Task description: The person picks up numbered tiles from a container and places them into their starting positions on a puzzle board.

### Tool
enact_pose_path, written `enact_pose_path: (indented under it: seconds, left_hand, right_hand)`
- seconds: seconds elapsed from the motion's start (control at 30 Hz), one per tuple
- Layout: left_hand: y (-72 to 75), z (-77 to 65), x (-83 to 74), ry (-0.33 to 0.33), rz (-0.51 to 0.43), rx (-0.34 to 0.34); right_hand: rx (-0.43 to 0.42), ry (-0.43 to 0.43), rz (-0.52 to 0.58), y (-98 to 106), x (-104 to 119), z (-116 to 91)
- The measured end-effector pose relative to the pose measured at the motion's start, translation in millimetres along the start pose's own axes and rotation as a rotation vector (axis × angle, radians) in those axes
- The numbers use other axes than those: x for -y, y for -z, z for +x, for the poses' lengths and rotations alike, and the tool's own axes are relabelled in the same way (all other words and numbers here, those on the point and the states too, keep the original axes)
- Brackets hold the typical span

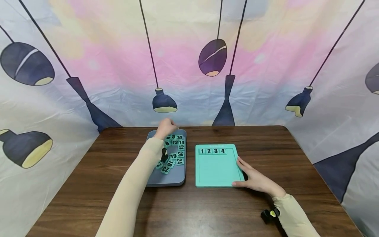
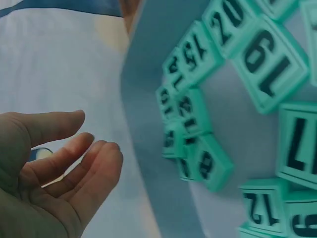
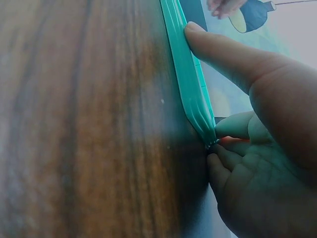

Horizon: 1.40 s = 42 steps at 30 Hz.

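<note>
My left hand (image 1: 165, 128) is above the far end of a grey-blue tray (image 1: 165, 179). Its fingers are loosely bent, thumb apart from them, and nothing shows between them in the left wrist view. Teal number tiles (image 1: 173, 156) lie in the tray, some of them tilted or overlapping, such as the 19 tile (image 2: 270, 64). To the right lies a flat teal board (image 1: 217, 171) with tiles 1, 2, 3 and 4 in a row along its top. My right hand (image 1: 259, 180) holds the board by its near right corner, thumb on the near edge and fingers along the right side.
Tray and board stand side by side on a brown wooden table (image 1: 237, 210), a strip of wood between them. Behind the far table edge hangs a pastel cloth (image 1: 183, 65) printed with dark lamps. A black wrist camera (image 1: 267, 215) sits by my right cuff.
</note>
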<state>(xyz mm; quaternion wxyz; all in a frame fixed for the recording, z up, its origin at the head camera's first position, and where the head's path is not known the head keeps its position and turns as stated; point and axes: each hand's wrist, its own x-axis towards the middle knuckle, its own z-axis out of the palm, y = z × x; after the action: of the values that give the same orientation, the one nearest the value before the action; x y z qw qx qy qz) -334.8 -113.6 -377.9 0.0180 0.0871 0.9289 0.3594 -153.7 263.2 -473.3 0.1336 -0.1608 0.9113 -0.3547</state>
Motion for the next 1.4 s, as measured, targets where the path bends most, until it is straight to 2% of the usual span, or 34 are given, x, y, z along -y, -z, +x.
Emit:
enact_pose_path:
  seconds: [0.27,0.47,0.6,0.83,0.93,1.07,1.23,1.4]
  left_hand:
    - [-5.4,-1.1,31.9,0.075,0.063,-0.006]
    - [-11.3,-0.8,41.7,0.143,0.062,0.028]
    - [-15.9,0.1,42.0,0.208,0.038,0.04]
    - [-25.5,4.5,35.4,0.292,-0.158,0.044]
    - [-29.4,6.3,32.4,0.324,-0.158,0.037]
    - [-30.7,5.9,29.4,0.342,-0.149,0.027]
    - [-31.8,4.1,27.0,0.364,-0.216,0.007]
    - [-35.1,2.5,22.7,0.355,-0.249,-0.017]
  right_hand:
    - [-0.001,0.0,-0.003,0,0,1]
    - [-0.002,-0.002,0.002,-1,1,0]
    - [0.003,0.001,0.005,-2,2,-1]
    - [-0.011,-0.002,-0.005,-1,1,-2]
    - [-0.012,-0.001,-0.005,-1,1,-1]
    - [-0.013,0.0,0.0,-1,1,-1]
    - [-0.012,0.005,-0.002,-1,0,-2]
    - [-0.016,0.014,-0.002,-2,-1,-1]
